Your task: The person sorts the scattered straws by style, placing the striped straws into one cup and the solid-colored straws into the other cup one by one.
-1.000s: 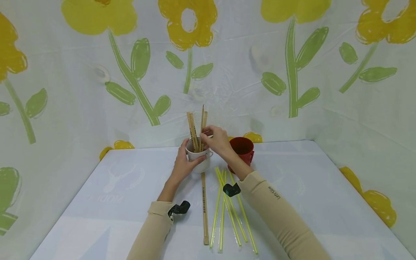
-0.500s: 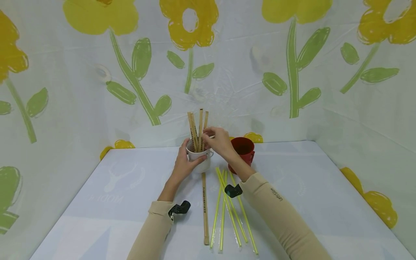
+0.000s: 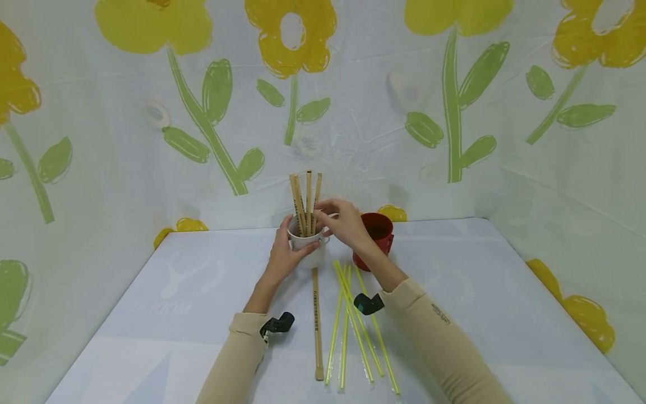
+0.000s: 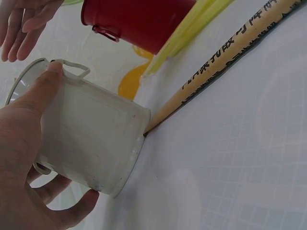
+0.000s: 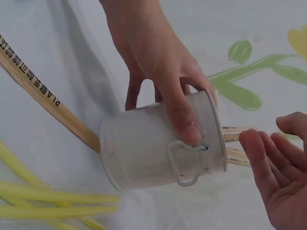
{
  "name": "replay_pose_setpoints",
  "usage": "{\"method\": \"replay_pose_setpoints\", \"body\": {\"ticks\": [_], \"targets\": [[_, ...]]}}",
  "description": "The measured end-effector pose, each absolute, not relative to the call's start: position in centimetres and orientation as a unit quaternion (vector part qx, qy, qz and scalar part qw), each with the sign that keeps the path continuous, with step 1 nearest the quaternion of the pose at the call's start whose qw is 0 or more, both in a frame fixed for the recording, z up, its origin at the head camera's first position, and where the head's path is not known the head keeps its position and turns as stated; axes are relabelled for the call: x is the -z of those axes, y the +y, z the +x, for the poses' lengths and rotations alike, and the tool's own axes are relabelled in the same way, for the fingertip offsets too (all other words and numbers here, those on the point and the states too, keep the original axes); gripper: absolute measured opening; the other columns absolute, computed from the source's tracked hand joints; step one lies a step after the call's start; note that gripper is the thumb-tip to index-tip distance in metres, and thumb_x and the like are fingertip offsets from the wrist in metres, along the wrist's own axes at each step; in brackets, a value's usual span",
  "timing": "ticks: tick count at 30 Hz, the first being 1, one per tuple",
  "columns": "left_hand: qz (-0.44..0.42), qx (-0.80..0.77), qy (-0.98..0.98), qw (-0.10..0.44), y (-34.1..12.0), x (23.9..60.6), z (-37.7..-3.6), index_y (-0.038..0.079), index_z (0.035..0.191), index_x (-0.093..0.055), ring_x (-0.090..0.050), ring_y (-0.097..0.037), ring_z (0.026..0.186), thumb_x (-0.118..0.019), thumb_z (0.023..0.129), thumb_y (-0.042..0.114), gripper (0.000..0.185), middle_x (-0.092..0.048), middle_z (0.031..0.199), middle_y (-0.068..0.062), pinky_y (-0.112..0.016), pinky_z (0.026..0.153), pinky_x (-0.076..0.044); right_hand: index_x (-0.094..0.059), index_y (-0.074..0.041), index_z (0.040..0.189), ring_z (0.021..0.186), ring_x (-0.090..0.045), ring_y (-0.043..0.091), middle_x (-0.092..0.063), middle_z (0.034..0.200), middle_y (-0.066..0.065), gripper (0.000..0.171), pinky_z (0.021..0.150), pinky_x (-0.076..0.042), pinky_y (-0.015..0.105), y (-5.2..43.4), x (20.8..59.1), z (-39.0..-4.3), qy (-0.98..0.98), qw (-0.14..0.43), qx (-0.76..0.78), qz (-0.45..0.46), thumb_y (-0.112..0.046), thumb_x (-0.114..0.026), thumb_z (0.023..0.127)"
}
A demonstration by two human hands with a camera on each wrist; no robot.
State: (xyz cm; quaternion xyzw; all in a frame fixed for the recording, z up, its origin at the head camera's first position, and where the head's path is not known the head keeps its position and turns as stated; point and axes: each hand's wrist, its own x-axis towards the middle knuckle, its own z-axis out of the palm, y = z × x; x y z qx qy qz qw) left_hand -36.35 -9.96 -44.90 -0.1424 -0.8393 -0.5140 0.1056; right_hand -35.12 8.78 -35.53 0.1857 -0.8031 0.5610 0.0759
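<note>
A small white metal bucket (image 3: 314,253) with loop side handles stands on the table. My left hand (image 3: 287,255) grips it around the side, thumb near the rim in the right wrist view. Several brown paper-wrapped straws (image 3: 300,202) with dark print stand upright in it, leaning apart. My right hand (image 3: 348,223) hovers at the bucket's rim beside the straws, its fingers loosely bent and nothing visible between them in the left wrist view. One more paper-wrapped straw (image 3: 317,325) lies on the table, its far end at the bucket's base.
A red bucket (image 3: 379,229) stands right of the white one, partly behind my right wrist. Several yellow straws (image 3: 346,331) in clear sleeves lie crossed in front of it. A flower-printed curtain (image 3: 363,112) hangs behind the table (image 3: 202,336).
A paper-wrapped straw that my right hand held has settled leftward among the others in the bucket. The right hand has let go and drawn slightly right. My left hand stays put.
</note>
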Motion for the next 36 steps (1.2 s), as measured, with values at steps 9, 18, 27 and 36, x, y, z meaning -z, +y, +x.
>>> {"method": "replay_pose_setpoints", "body": {"ticks": [9,18,27,36], "targets": [[-0.151,0.513,-0.838,0.112,-10.1,44.9,-36.4,0.031,0.154,-0.019,-0.038,-0.029,0.139,-0.079,0.079,0.050,0.097,-0.034,0.151,-0.009,-0.058,0.109,-0.037,-0.064,-0.007,0.119,0.087,-0.073,0.029,-0.069,0.114,0.015,0.027,0.064,-0.060,0.032,9.2,35.7,-33.7,-0.802,0.043,-0.562,0.196,-0.021,-0.063,0.097],[-0.157,0.513,-0.836,0.117,-10.1,45.0,-36.4,0.028,0.154,-0.019,-0.039,-0.030,0.139,-0.078,0.080,0.047,0.097,-0.032,0.153,-0.010,-0.057,0.108,-0.038,-0.064,-0.006,0.120,0.087,-0.072,0.031,-0.069,0.113,0.011,0.031,0.064,-0.060,0.030,9.5,36.2,-32.2,-0.817,0.039,-0.536,0.209,-0.026,-0.065,0.095],[-0.151,0.505,-0.843,0.111,-10.1,45.1,-36.4,0.023,0.156,-0.016,-0.037,-0.031,0.140,-0.078,0.080,0.047,0.101,-0.032,0.153,-0.013,-0.057,0.109,-0.038,-0.065,-0.008,0.119,0.081,-0.072,0.024,-0.072,0.106,0.010,0.029,0.062,-0.060,0.030,9.9,36.1,-30.9,-0.833,0.014,-0.515,0.204,-0.025,-0.066,0.095],[-0.157,0.506,-0.840,0.116,-10.2,45.1,-36.4,0.019,0.156,-0.017,-0.040,-0.032,0.138,-0.078,0.082,0.044,0.099,-0.033,0.152,-0.013,-0.058,0.107,-0.039,-0.064,-0.011,0.120,0.075,-0.072,0.015,-0.073,0.105,0.012,0.032,0.062,-0.060,0.030,9.8,36.9,-30.1,-0.839,-0.010,-0.510,0.187,-0.026,-0.069,0.093]]}}
